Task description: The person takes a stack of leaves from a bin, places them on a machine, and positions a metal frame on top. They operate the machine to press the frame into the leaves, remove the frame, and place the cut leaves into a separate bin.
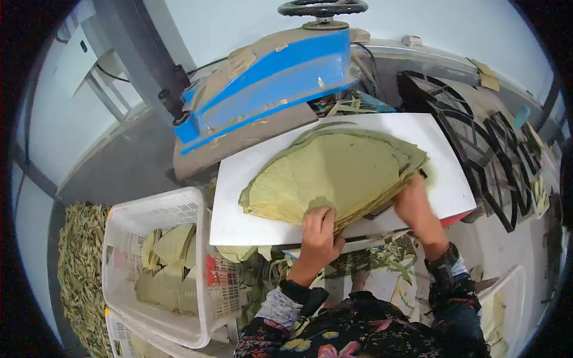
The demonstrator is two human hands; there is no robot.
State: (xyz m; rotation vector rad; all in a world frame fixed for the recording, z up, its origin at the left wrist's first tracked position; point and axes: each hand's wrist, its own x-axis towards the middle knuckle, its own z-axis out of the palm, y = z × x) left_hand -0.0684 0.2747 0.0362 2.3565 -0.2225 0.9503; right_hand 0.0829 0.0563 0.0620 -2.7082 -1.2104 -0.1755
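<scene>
A thick fan-shaped stack of dry green leaves [334, 173] lies on a white board [230, 209]. My left hand [321, 230] is closed on the near edge of the stack, fingers on top. At the stack's right edge, my right hand [413, 206] is curled, slightly blurred, its fingertips hidden by the leaves and the hand itself. A small black piece [423, 173] shows just beyond the right hand, and a dark edge is visible under the leaves to its left. What the right hand grips is not clear.
A blue press [268, 80] with a black handwheel [322, 8] stands behind the board. Black metal frames [477, 143] lie to the right. A white basket [206, 262] of cut leaves stands at left, beside a heap of leaf scraps [86, 280]. More scraps lie below the board.
</scene>
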